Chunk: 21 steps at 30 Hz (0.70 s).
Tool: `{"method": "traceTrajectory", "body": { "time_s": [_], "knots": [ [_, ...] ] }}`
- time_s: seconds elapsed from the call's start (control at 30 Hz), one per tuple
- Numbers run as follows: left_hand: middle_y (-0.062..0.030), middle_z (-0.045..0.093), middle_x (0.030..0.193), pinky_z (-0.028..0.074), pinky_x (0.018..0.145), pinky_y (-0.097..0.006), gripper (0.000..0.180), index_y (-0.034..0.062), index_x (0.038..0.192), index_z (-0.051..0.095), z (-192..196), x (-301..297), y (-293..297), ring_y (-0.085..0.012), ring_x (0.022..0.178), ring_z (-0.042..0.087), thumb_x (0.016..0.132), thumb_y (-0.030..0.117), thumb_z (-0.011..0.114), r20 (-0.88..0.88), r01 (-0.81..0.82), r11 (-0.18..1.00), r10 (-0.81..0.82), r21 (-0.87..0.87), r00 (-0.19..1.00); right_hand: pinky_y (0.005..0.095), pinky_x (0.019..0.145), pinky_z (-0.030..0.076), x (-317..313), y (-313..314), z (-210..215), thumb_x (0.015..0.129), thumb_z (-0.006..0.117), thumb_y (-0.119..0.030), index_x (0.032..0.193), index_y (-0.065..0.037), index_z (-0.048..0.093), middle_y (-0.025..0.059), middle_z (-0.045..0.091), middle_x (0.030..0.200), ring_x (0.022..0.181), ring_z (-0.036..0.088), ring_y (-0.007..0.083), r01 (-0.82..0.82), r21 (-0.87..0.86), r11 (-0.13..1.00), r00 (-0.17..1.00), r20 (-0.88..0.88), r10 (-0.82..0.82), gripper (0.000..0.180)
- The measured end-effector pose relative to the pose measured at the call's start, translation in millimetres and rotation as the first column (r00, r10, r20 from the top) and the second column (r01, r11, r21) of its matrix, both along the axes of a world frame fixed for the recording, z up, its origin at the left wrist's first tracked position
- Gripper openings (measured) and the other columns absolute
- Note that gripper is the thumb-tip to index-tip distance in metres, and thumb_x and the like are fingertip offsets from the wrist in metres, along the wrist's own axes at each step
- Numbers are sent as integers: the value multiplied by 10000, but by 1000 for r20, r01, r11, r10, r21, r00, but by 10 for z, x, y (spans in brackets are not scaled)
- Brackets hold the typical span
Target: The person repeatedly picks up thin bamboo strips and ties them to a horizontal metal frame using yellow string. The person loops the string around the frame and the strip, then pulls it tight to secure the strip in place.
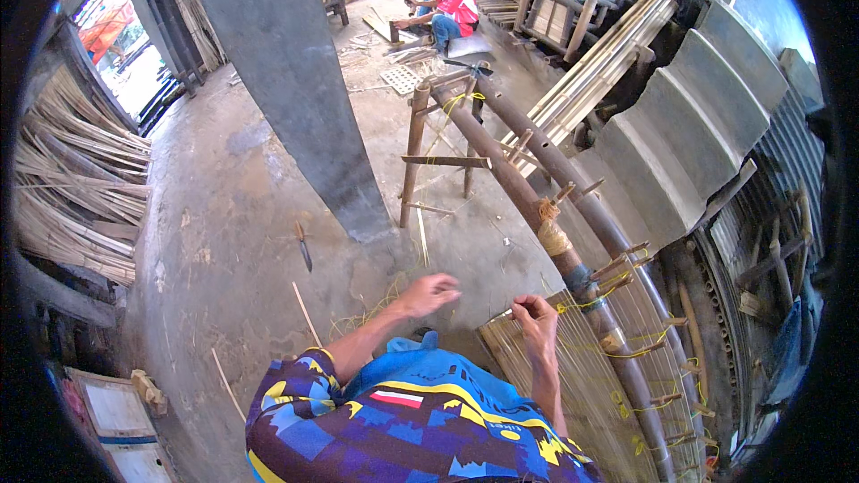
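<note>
One pinch going on here: the right hand (pixel 535 315) has thumb and fingertips together, though I honestly can't tell if there's a strand in there or just skin on skin. The left hand (pixel 431 293) is over to the left of it, fingers loose and a bit curled, nothing in it that I can see. The mat (pixel 514 353), all thin strips, lies just below the right hand and runs back under that forearm; can't tell if the fingers touch its edge. I'd bet it's light, stiff along the strips and floppy across them, and a single strip could snap or splinter, so I'd hold it by the end edge, several strips at a time. The yellow tie (pixel 595 303) is just right of the right hand, on the near pole (pixel 503 164). Looks limp and near weightless, maybe slick, so pinch it close to the end. The pole's another story: probably heavy, rigid and roundish, better with a full palm round the bare stretch ahead of the right hand. Oh, and the knife (pixel 304 246) is on the floor, ahead and left of the left hand.
</note>
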<state>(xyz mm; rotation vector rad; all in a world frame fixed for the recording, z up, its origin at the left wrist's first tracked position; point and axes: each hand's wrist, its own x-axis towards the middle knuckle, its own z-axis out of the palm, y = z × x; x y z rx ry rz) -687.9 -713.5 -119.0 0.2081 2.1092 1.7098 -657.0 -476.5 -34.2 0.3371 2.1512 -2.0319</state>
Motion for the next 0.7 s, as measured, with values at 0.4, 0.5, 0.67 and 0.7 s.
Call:
{"method": "traceTrajectory", "body": {
  "time_s": [0.4,0.5,0.67,0.7],
  "knots": [
    [-32,553,736,449,728,-251,178,15,989,509,460,220,1444,-104,696,529,855,131,498,340,-185,834,-4,521,941,215,546,434,294,577,-114,751,529,18,818,23,518,48,550,692,588,525,94,43,112,993,995,-96,-32,68],
    [-11,504,664,445,718,-247,240,47,1075,483,548,317,1614,-74,598,476,858,151,478,458,-298,510,-223,807,860,220,527,428,348,745,-273,756,546,-35,787,7,508,30,518,639,567,518,100,-78,332,940,991,-75,109,65],
    [-163,520,1112,445,782,-258,609,139,1336,204,844,407,1704,-47,520,409,827,264,513,345,-303,178,-630,936,695,244,575,428,311,893,-414,742,591,-181,806,8,515,33,528,717,678,521,108,-218,231,948,938,-218,268,214],
    [-199,264,1340,466,787,-261,698,178,1360,101,905,372,1698,-117,673,543,818,308,522,260,-283,89,-710,955,654,252,593,426,303,913,-407,735,600,-233,812,10,518,35,531,742,704,515,108,-211,185,960,956,-167,243,267]
  ]
}}
